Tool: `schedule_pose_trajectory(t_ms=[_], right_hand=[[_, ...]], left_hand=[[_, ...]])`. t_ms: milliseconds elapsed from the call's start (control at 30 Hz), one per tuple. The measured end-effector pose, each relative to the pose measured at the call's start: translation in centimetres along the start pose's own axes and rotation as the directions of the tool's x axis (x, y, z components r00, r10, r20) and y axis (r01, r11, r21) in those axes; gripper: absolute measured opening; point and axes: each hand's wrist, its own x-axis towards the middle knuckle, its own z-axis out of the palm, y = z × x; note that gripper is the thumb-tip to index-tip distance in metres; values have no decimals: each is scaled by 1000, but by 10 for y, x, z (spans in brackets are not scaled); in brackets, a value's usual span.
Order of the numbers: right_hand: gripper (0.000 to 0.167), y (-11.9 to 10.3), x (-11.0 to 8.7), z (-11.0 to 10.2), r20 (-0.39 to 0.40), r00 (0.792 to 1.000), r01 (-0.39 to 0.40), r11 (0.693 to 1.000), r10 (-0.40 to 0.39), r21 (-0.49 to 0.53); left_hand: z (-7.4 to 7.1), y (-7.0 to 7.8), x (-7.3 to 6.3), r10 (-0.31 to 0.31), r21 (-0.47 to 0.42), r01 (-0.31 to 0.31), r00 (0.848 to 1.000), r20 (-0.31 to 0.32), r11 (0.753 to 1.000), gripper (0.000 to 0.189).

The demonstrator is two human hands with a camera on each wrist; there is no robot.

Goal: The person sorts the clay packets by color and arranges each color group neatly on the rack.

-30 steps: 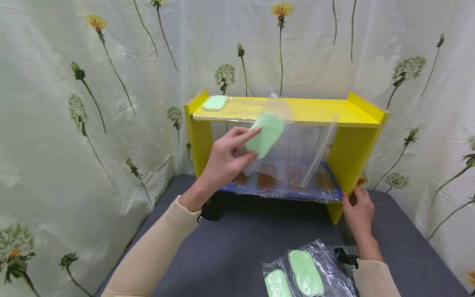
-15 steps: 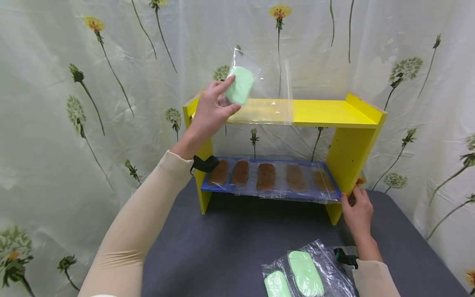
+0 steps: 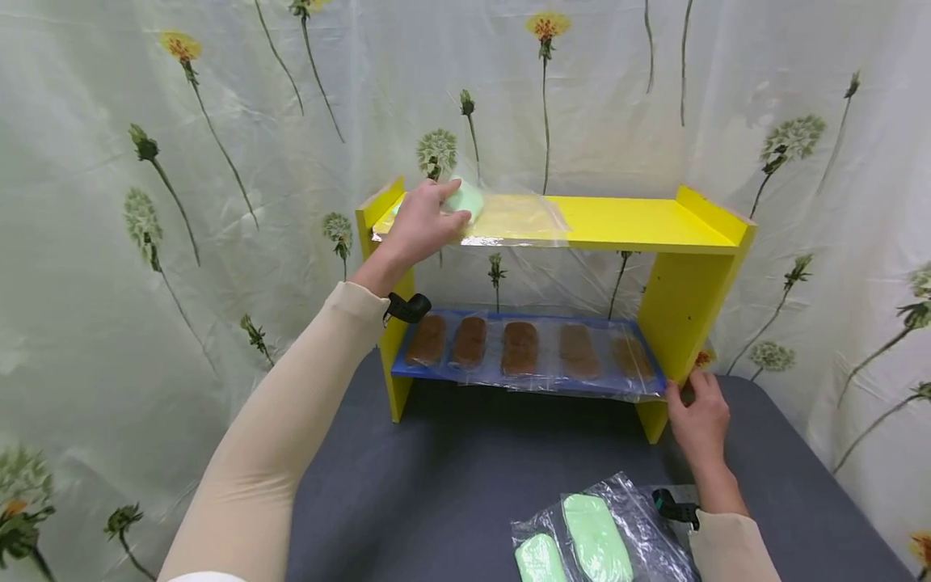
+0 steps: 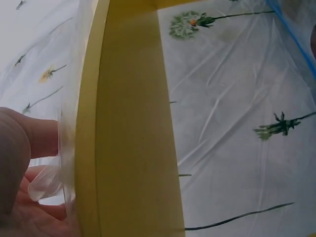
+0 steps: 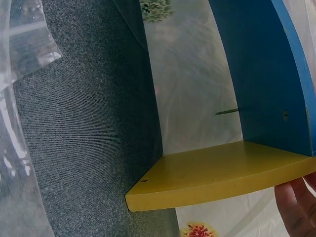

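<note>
At the left end of the yellow top shelf, my left hand pinches a pale green slab in a clear zip bag. The bag lies out along the shelf to the right. Another green slab behind this hand is mostly hidden. In the left wrist view, fingers hold clear film beside the yellow edge. My right hand holds the yellow side panel low down, thumb at its front edge and fingers on the outer side.
Several bagged brown slabs lie in a row on the blue lower shelf. On the dark grey table, bagged green slabs lie at the front, near the right forearm. A flowered curtain hangs behind the shelf unit.
My left hand rose leftward with the bagged green slab, then lowered it onto the left end of the top shelf. The right hand has stayed at the side panel.
</note>
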Motion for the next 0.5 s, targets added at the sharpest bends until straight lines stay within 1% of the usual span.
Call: schedule_pose_trajectory(t_ms=[33,100,200,267,333,400,467,500], right_hand=[[22,0,1,0,0,1000,3,1000,-3,3],[22,-1,2,0,-1,1000,9,1000,-9,8],[21,0,4,1,-6,1000,7,1000,-7,12],[20,1,4,1,-7,1000,2,1000,-2,11],[20,1,3,1,-5,1000,-2,1000,2,6],[20,1,3,1,-1,1000,-7,1000,7,4],[20,1,2,1,2,1000,-11,1000,11,6],[20,1,1,1,2,1000,-12,1000,12,4]], left_hand=[[0,0,-1,1,18,-2,1000,4,1000,59],[-1,0,-2,-5,29,5,1000,13,1000,57],[0,1,-4,-11,63,9,999,40,998,54],[2,1,-5,3,128,-10,999,51,992,52],[5,1,-6,29,214,-42,998,62,976,47],[9,-1,-6,67,296,-83,996,66,952,43],[12,-2,-6,91,350,-111,993,73,930,42],[13,-2,-7,98,364,-119,992,77,924,41]])
